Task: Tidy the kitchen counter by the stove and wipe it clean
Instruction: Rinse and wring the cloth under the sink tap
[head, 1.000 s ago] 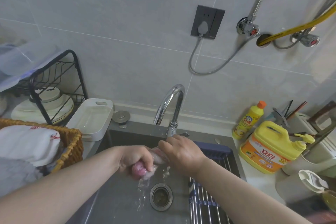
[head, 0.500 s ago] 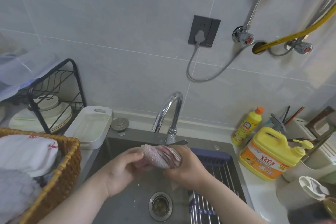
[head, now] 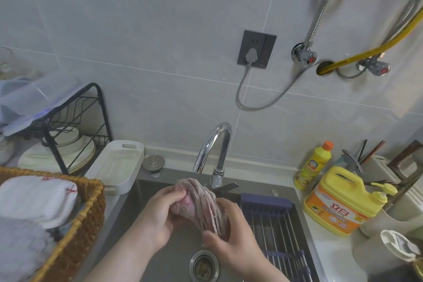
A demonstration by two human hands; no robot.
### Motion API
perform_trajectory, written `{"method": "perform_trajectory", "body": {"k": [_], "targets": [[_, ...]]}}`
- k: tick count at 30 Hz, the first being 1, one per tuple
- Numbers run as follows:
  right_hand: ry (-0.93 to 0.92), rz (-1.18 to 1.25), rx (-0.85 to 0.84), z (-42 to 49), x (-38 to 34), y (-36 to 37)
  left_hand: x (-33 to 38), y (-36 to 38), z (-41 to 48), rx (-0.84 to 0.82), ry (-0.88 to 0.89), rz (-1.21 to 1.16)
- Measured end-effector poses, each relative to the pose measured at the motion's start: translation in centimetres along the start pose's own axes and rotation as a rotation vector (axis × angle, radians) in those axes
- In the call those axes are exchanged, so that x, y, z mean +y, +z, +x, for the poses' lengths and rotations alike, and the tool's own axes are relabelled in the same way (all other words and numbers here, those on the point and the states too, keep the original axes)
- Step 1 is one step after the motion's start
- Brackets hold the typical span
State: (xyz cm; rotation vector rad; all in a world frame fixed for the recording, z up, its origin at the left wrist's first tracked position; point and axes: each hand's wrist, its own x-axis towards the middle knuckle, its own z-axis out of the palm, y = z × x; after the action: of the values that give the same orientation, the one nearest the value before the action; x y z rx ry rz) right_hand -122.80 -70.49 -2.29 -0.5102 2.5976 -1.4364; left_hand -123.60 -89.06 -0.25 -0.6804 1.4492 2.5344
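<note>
A wet pink and grey striped cloth (head: 201, 204) is bunched up above the grey sink (head: 137, 217), just in front of the chrome tap (head: 215, 151). My left hand (head: 158, 215) grips its left end with curled fingers. My right hand (head: 233, 240) holds its lower right part from below, thumb pressed on the cloth. No water runs from the tap. The drain (head: 203, 265) lies under the hands.
A wicker basket (head: 75, 236) with white cloths stands at the left, behind it a black dish rack (head: 75, 126) with plates and a white tray (head: 119, 165). A roll-up rack (head: 274, 231) covers the sink's right side. Two yellow detergent bottles (head: 338, 204) and a cup (head: 398, 247) stand at the right.
The hands stopped wringing the cloth low over the drain and lifted it toward the tap. The cloth is now spread wider between both hands, and dripping water is gone.
</note>
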Motion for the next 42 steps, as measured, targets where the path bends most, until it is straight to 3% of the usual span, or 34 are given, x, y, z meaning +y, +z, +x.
{"method": "perform_trajectory", "body": {"k": [4,12,19,23,24,28,38,42], "targets": [[0.161,0.26,0.025,0.2,-0.6,0.2,0.1,0.0,-0.8,-0.058,0.068,0.047],[0.278,0.773,0.016,0.9,-1.7,-0.1,0.3,0.1,-2.2,-0.174,0.174,0.234],[0.278,0.832,0.052,0.6,-2.4,-0.6,-0.5,0.1,-2.6,-0.014,0.338,0.27],[0.307,0.889,0.061,0.5,-2.7,0.1,-1.6,1.0,-3.1,0.288,0.468,0.555],[0.307,0.892,0.067,0.5,-2.8,0.2,-1.6,1.2,-3.4,0.293,0.469,0.613],[0.302,0.818,0.073,0.3,-3.0,0.1,-1.0,1.5,-4.5,0.059,0.402,0.548],[0.251,0.884,-0.034,0.0,-3.7,-0.9,-0.7,1.4,-4.8,0.015,0.46,0.592],[0.335,0.871,0.105,-0.1,-3.1,-2.1,-0.1,0.2,-4.1,0.131,0.412,0.554]]}}
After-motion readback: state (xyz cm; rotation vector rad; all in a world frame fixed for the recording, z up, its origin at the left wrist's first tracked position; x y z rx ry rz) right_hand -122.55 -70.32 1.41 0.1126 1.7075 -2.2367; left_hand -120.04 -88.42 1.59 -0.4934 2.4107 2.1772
